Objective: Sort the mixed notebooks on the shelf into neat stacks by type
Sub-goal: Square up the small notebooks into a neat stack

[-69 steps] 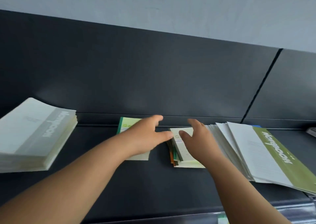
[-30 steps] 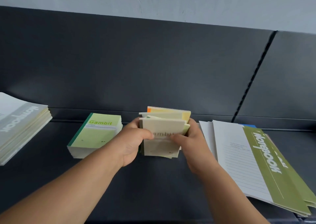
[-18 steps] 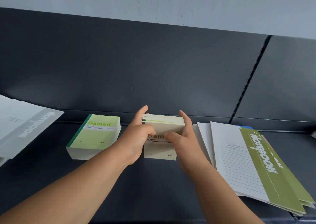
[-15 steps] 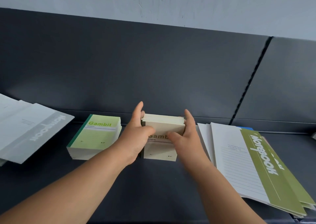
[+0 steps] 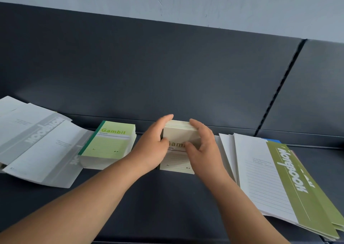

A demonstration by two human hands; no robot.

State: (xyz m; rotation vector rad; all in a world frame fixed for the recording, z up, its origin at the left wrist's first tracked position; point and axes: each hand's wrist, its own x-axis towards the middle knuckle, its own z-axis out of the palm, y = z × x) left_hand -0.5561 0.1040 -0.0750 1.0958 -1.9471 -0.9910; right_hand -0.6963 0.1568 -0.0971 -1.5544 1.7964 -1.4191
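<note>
A small stack of cream Gambit notebooks [image 5: 177,161] stands tilted up on the dark shelf [image 5: 167,202] at the middle. My left hand [image 5: 150,148] grips its left side and my right hand [image 5: 202,146] grips its right side, thumbs on the front cover. To the left lies a flat stack of green Gambit notebooks [image 5: 109,145]. Large grey-banded notebooks [image 5: 37,141] are spread at the far left. Large olive-banded notebooks [image 5: 279,184] fan out at the right.
The shelf's dark back panel [image 5: 167,76] rises right behind the stacks, with a slotted upright [image 5: 277,89] at the right. A blue cover edge [image 5: 273,141] shows under the olive pile. The shelf's front edge runs along the bottom.
Both hands lifted the cream Gambit stack off the shelf, squared it on edge and now clasp it more closely. The view shifted, bringing the grey notebooks further in at the left.
</note>
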